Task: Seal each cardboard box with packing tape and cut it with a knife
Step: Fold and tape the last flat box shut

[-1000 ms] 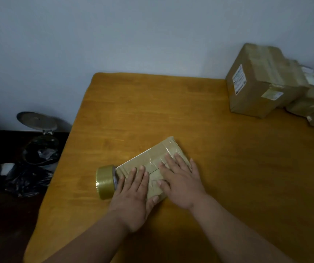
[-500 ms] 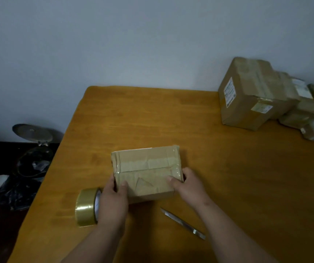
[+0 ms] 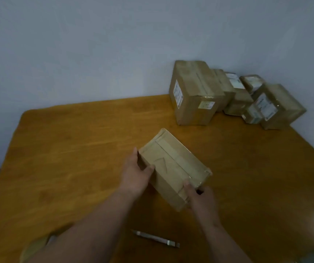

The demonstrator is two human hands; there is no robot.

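Observation:
A small taped cardboard box (image 3: 173, 164) is held above the wooden table (image 3: 76, 149), turned diagonally with one end pointing toward the far right. My left hand (image 3: 136, 174) grips its near-left end, thumb on top. My right hand (image 3: 199, 196) grips the near-right corner where the tape shines. A metal knife (image 3: 157, 238) lies on the table below the box, near the front. The tape roll (image 3: 36, 247) shows partly at the lower left, mostly hidden behind my left forearm.
Several sealed cardboard boxes (image 3: 192, 92) with white labels stand grouped at the table's far right against the wall. A smaller labelled box (image 3: 277, 105) sits at the right end of that group. The table's left edge drops to a dark floor.
Both hands went from pressing flat on the box top to gripping its ends. The box has been lifted, turned diagonal and carried toward the far right. The knife came into view.

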